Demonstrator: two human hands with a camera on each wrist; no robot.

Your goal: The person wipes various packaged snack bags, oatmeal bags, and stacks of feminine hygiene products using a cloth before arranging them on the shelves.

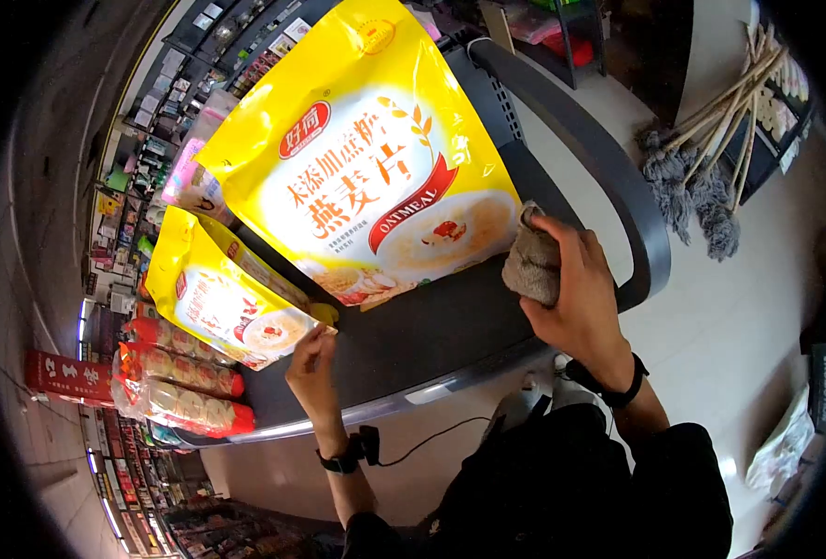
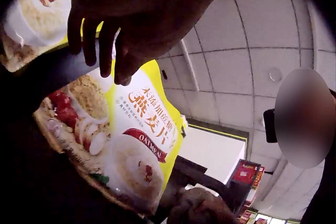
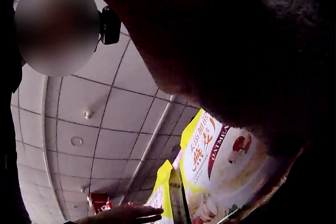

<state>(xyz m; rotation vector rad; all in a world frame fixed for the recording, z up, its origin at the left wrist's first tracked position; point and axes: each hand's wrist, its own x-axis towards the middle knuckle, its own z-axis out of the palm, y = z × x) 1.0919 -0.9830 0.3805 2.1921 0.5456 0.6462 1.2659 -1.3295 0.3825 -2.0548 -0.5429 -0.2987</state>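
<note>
A large yellow oatmeal bag (image 1: 366, 168) stands on the black counter (image 1: 413, 345), leaning back. Left of it is a smaller yellow oatmeal bag (image 1: 227, 298). My left hand (image 1: 316, 374) is at the small bag's lower right corner, fingertips right at its edge; in the left wrist view its fingers hang loosely apart. With my right hand (image 1: 581, 298) I hold a grey, folded cloth (image 1: 532, 259) against the large bag's lower right corner. In the right wrist view the cloth lies in dark shadow.
Red-ended packs of round biscuits (image 1: 185, 377) lie at the counter's left end, a red box (image 1: 64, 377) beyond. A curved dark rail (image 1: 609, 158) borders the counter's right side. Mops (image 1: 711, 177) stand at the far right; a white plastic bag (image 1: 781, 443) lies on the floor.
</note>
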